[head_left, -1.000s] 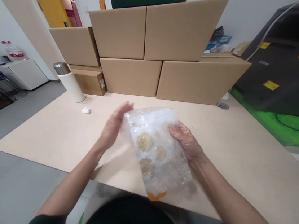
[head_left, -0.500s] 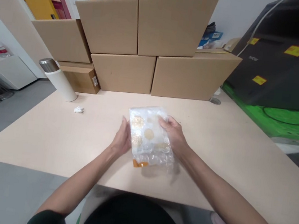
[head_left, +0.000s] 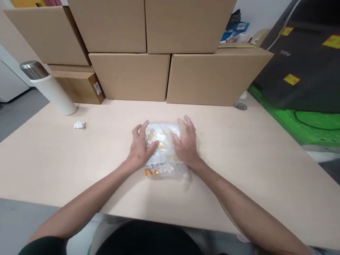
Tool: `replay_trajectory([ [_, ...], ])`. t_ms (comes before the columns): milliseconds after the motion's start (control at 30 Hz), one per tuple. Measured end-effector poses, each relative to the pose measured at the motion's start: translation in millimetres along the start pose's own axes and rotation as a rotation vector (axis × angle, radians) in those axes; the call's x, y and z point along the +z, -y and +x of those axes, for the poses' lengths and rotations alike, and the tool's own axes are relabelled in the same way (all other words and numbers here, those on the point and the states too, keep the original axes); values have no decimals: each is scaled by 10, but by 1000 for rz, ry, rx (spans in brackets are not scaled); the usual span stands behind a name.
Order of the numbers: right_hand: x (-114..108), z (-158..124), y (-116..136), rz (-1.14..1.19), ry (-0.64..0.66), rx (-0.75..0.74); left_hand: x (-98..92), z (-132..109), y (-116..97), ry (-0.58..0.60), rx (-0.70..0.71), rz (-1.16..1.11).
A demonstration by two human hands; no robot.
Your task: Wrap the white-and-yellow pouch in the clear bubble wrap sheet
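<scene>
A clear plastic bag with pale round pieces inside and an orange tab at its near edge lies flat on the light wooden table. My left hand rests on the bag's left side, fingers spread and flat. My right hand presses on its right side, fingers stretched out over the plastic. Both hands cover much of the bag's top half.
Stacked cardboard boxes line the table's far edge. A white flask with a steel cap leans at the back left, a small crumpled white scrap near it. A black machine and green mat stand on the right.
The bag came down from being held upright in the air onto the table. Both hands went from gripping its sides to lying flat on top.
</scene>
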State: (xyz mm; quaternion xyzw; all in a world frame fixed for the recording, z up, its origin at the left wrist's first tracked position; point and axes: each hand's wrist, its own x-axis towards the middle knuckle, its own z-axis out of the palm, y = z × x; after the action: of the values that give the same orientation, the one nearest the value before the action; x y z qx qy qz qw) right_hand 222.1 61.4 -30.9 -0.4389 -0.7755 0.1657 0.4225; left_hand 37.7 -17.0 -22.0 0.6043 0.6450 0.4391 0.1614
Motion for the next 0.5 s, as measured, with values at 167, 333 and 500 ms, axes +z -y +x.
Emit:
replay_trajectory([
  [167,-153,-60,103,-114,350,-244,-61,-46,63,160,373,343],
  [333,-341,-76,171,-202,637,-179,-197,-64,38,424,355,474],
  [500,-430,-31,33,-245,786,-234,-305,-17,-5,548,326,508],
])
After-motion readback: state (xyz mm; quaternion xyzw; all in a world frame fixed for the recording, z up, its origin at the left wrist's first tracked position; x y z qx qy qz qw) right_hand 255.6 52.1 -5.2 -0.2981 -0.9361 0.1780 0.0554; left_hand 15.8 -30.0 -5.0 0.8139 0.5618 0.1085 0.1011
